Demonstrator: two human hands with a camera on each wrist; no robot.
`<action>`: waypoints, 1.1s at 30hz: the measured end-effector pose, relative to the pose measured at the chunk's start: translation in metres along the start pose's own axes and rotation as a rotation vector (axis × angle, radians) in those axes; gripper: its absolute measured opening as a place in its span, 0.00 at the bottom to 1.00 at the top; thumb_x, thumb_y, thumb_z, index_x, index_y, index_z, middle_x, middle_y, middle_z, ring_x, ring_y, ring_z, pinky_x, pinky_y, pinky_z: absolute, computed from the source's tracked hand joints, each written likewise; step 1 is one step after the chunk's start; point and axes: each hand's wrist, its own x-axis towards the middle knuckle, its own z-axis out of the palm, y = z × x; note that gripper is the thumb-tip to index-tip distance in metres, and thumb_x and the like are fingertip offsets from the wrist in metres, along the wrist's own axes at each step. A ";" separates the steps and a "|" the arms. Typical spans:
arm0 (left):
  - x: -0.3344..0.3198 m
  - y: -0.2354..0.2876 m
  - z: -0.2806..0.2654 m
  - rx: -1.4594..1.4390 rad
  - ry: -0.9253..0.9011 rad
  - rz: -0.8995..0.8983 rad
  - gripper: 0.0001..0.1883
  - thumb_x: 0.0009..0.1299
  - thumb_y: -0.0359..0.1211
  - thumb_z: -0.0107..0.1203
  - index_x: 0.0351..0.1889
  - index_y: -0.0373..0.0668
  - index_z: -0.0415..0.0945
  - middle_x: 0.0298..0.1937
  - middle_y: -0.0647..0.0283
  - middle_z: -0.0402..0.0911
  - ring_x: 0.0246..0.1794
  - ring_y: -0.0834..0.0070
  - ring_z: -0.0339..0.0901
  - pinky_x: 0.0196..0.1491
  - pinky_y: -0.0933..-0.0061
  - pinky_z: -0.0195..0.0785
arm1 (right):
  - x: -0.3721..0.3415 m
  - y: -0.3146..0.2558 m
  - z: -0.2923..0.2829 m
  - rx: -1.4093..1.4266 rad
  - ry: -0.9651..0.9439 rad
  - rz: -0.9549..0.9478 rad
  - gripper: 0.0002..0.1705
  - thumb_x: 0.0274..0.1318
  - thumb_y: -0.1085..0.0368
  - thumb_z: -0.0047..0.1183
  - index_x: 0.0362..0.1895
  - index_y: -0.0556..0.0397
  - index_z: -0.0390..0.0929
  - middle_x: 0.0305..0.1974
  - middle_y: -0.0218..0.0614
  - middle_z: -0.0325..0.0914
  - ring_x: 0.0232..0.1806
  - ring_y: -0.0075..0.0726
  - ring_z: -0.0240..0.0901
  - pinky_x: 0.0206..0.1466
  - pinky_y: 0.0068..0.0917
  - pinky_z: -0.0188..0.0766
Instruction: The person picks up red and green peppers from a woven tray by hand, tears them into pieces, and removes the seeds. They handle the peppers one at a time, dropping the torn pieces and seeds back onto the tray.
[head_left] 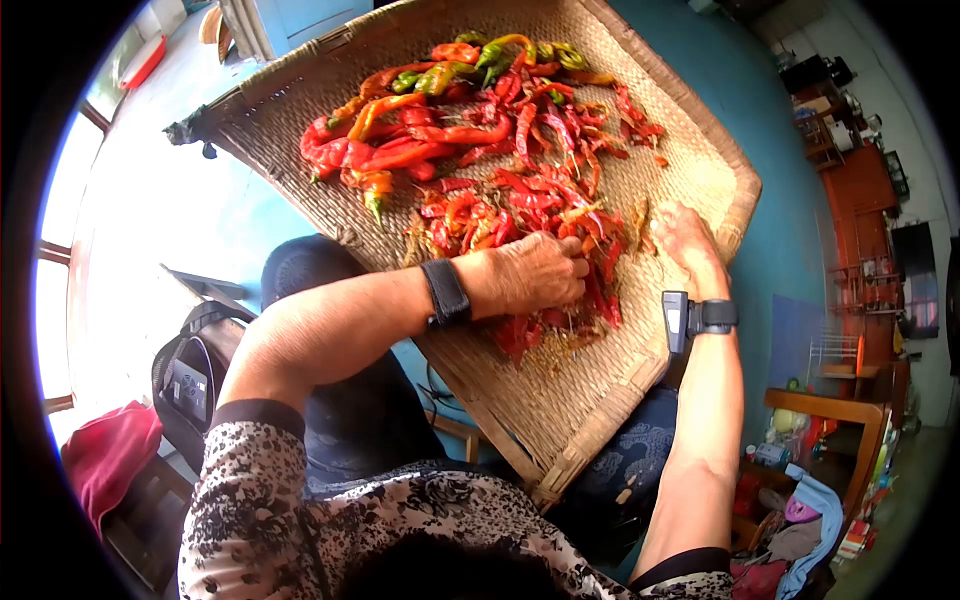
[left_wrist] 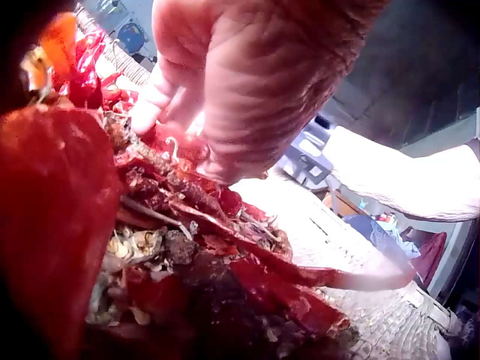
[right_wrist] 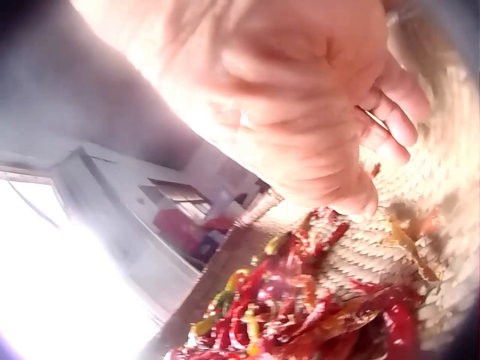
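A heap of dried red chili peppers [head_left: 545,205] lies in a woven tray [head_left: 690,150]. My left hand [head_left: 530,272] is down in the near part of the heap with curled fingers. In the left wrist view, a red dried chili [left_wrist: 180,144] shows between the thumb and fingers of that hand. Over the bare weave on the tray's right side is my right hand [head_left: 685,238], its fingers loosely bent. No chili shows in it. A thin yellowish chili [right_wrist: 409,244] lies on the weave below that hand in the right wrist view.
Larger, fresher red peppers [head_left: 400,150] and green ones [head_left: 440,78] fill the tray's far left. Loose seeds [head_left: 555,355] lie near its front. The tray rests over the person's legs. A wooden chair [head_left: 830,405] with cloths stands at right, a black bag [head_left: 190,375] at left.
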 end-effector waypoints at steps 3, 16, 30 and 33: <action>-0.004 0.004 -0.008 0.082 -0.022 -0.017 0.03 0.60 0.35 0.53 0.29 0.50 0.76 0.34 0.71 0.73 0.43 0.72 0.71 0.32 0.77 0.70 | 0.025 -0.009 0.018 -0.118 -0.011 0.115 0.24 0.59 0.55 0.51 0.53 0.57 0.72 0.48 0.57 0.76 0.52 0.59 0.73 0.53 0.45 0.70; -0.004 0.013 -0.014 0.120 -0.065 -0.112 0.06 0.61 0.35 0.51 0.31 0.50 0.79 0.32 0.72 0.75 0.41 0.74 0.71 0.31 0.78 0.66 | 0.132 -0.084 0.044 0.230 0.018 0.062 0.62 0.48 0.27 0.48 0.72 0.61 0.44 0.68 0.63 0.53 0.71 0.59 0.51 0.71 0.42 0.50; -0.003 0.016 -0.010 0.086 -0.091 -0.132 0.07 0.61 0.34 0.52 0.31 0.47 0.82 0.34 0.71 0.78 0.41 0.72 0.71 0.30 0.76 0.63 | 0.123 -0.133 0.046 -0.133 -0.001 -0.136 0.23 0.46 0.65 0.63 0.48 0.55 0.72 0.46 0.55 0.74 0.48 0.55 0.74 0.48 0.47 0.72; -0.006 0.019 -0.004 0.153 -0.034 -0.113 0.08 0.61 0.34 0.53 0.33 0.47 0.83 0.34 0.71 0.80 0.41 0.71 0.72 0.29 0.75 0.60 | 0.079 -0.141 0.031 -0.054 -0.104 -0.379 0.19 0.48 0.70 0.59 0.46 0.57 0.73 0.39 0.50 0.73 0.42 0.49 0.75 0.46 0.36 0.74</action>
